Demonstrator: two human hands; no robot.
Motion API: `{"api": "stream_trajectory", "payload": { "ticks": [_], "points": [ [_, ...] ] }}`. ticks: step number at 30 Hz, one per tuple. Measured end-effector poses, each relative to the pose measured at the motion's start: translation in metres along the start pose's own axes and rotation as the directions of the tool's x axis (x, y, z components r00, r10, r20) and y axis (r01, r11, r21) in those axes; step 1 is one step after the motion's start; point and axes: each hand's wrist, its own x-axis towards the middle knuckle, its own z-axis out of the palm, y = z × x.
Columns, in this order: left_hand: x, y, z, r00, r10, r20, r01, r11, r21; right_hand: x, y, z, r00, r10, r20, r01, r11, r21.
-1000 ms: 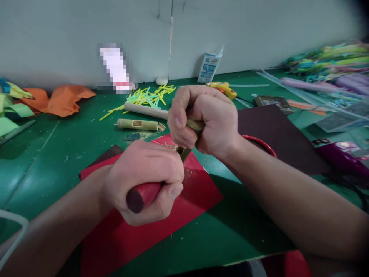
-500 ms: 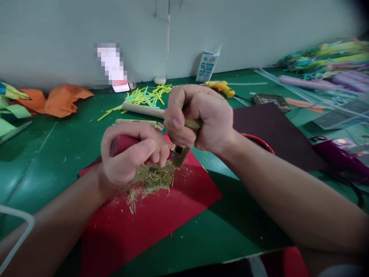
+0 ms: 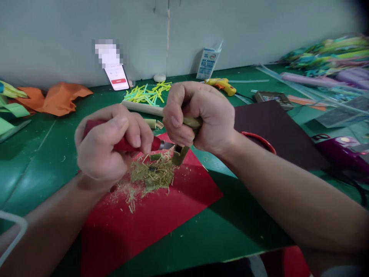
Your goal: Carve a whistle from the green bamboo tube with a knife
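My left hand [image 3: 108,148] is closed around the red handle of a carving knife [image 3: 155,144], whose short metal blade points right. In my right hand [image 3: 206,115] is a piece of hollow bamboo [image 3: 179,156], gripped in the curled fingers with its cut lower end sticking out beneath them. The blade tip lies close by that opening; whether it touches the bamboo I cannot tell. Under both hands, thin shavings [image 3: 160,175] and flat greenish scraps are spread over a red sheet [image 3: 144,227].
Behind my hands lie a pale stick [image 3: 141,107] and yellow-green strips [image 3: 150,94]. A phone [image 3: 117,77] and a carton [image 3: 209,63] lean by the wall. To the right are a yellow glue gun [image 3: 221,85], a dark board [image 3: 276,138] and a purple device [image 3: 343,154].
My left hand has drawn back to the left with the knife, bringing the blade and more of the handle into view. My right hand stays nearly in place with the bamboo.
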Motion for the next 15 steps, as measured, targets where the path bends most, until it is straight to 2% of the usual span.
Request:
{"api": "stream_trajectory", "payload": {
  "ticks": [3,5,7,10,12,14,15],
  "points": [
    [-0.002,0.002,-0.003,0.999,-0.011,0.050,0.010,1.000,0.011,-0.001,0.000,0.000,1.000,-0.002,-0.005,0.002,1.000,0.002],
    [-0.006,-0.001,-0.005,0.995,-0.065,0.072,0.067,0.998,-0.019,0.000,0.000,0.000,1.000,0.014,-0.016,-0.014,1.000,-0.010],
    [-0.008,-0.005,-0.007,0.981,-0.173,0.091,0.179,0.981,-0.070,0.000,0.001,-0.001,1.000,0.019,-0.007,-0.019,1.000,-0.009],
    [-0.007,-0.006,-0.016,0.938,-0.317,0.143,0.333,0.937,-0.103,0.000,0.002,-0.001,0.999,-0.031,0.036,0.029,0.997,0.069],
    [-0.001,-0.001,-0.028,0.877,-0.448,0.173,0.453,0.891,0.011,0.000,0.003,-0.002,0.997,-0.054,0.054,0.047,0.991,0.124],
    [0.007,0.007,-0.043,0.777,-0.608,0.163,0.564,0.787,0.250,0.000,0.004,-0.003,0.997,-0.055,0.062,0.045,0.988,0.146],
    [0.011,0.011,-0.049,0.736,-0.663,0.134,0.575,0.718,0.393,0.001,0.004,-0.003,0.996,-0.050,0.068,0.039,0.989,0.146]
  ]
}}
